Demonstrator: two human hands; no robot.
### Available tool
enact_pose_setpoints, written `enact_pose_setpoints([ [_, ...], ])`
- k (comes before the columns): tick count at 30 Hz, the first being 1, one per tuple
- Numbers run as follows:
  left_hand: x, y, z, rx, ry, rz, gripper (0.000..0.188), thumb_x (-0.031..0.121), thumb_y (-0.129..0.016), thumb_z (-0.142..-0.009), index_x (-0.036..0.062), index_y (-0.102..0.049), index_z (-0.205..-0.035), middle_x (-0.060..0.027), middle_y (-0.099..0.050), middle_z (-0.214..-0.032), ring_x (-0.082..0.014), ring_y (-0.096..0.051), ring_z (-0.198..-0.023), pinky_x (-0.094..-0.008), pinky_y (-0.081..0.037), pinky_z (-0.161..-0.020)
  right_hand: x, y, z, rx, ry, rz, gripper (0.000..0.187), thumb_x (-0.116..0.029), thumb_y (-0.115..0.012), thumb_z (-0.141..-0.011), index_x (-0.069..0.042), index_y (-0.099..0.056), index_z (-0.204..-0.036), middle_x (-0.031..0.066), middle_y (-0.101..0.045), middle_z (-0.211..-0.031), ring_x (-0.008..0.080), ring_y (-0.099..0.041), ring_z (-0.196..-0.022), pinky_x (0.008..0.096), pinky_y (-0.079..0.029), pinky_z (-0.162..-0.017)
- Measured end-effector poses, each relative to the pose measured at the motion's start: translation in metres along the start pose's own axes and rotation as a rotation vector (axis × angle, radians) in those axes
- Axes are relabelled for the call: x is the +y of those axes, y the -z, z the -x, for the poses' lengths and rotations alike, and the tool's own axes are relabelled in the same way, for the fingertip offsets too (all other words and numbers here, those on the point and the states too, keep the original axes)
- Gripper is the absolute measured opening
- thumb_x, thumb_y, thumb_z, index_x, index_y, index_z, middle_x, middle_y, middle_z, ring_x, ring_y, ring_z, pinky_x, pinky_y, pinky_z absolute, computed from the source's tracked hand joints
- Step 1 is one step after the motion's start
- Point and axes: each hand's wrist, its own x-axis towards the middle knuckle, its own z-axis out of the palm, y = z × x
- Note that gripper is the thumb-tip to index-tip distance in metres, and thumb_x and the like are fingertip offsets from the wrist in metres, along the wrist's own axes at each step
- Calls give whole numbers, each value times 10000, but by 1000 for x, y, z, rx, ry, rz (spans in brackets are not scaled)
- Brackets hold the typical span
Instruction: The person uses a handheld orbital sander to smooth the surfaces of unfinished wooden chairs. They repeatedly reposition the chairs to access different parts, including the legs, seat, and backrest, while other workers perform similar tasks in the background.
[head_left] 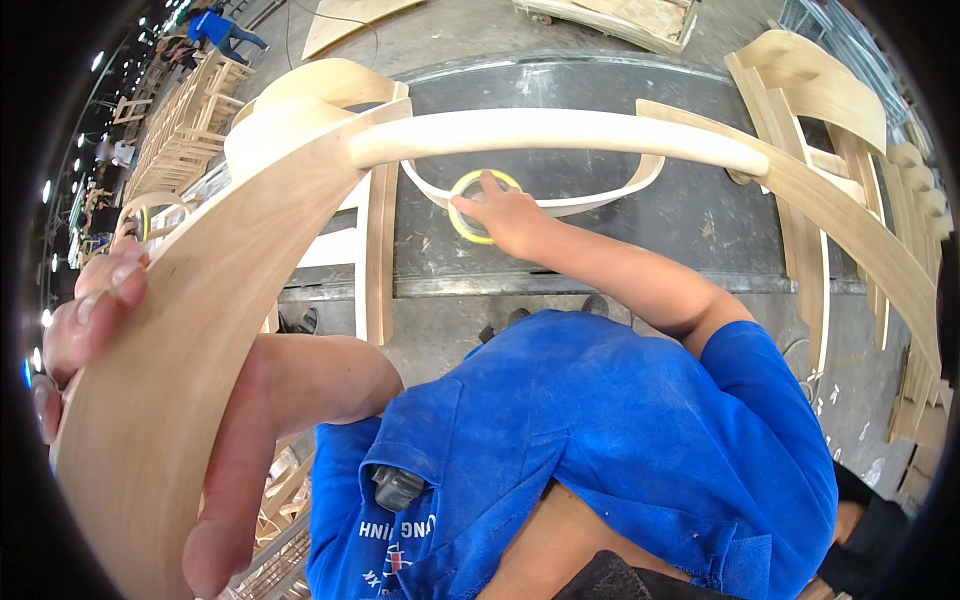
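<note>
I've L hand (243,435), 8-9 o'clock, clamped round curved wood frame (520,130); R hand (512,220), 12 o'clock, on yellow ring (468,236), can't tell grip. Frame looks joined; what's left unclear, TBD.

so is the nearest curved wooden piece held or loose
Held: the left hand wraps the wooden piece, fingers at one edge, thumb at the other.

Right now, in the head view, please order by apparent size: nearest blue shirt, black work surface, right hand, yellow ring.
Largest to smallest:
1. Nearest blue shirt
2. Black work surface
3. Right hand and yellow ring: they look alike, the hand partly covering the ring, so unranked.
</note>
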Motion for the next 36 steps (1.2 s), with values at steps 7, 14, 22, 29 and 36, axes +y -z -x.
enact_pose_setpoints([
  [7,7,-2,3,-7,92,52,997,921,-476,-617,55,-572,-1101,-181,-621,-924,-318,-598,-825,-492,-464,-776,3,-9,-1,57,104,57,625,-2,-563,-810,-260,-466,-1372,263,-345,-1375,403,-604,-945,436,-537,-817],
  [14,31,-17,9,46,211,230,1020,924,-554,-546,81,-539,-1120,-133,-594,-931,-289,-561,-829,-470,-431,-821,-25,-4,-40,-5,47,34,594,25,-530,-838,-252,-482,-1361,225,-330,-1370,362,-572,-1034,424,-518,-874],
  [22,25,-11,8,-10,162,340,1007,901,-614,-520,96,-522,-1118,-114,-583,-911,-265,-547,-813,-424,-436,-811,-24,-4,-51,-37,135,22,565,-10,-532,-838,-192,-465,-1369,305,-284,-1408,372,-598,-1071,429,-540,-839],
  [29,30,-17,7,16,145,258,966,857,-662,-533,96,-528,-1113,-119,-581,-918,-271,-550,-821,-428,-442,-822,-44,9,-90,250,8,-394,365,-236,-455,-975,-66,-492,-1296,208,-528,-1252,333,-530,-1156,437,-425,-979],
  [36,36,-14,5,-72,209,332,937,839,-647,-566,94,-540,-1122,-123,-585,-923,-273,-550,-821,-459,-435,-815,-45,17,-98,247,-16,-485,352,-274,-407,-997,-59,-523,-1251,187,-541,-1256,351,-521,-1158,426,-420,-976],
])
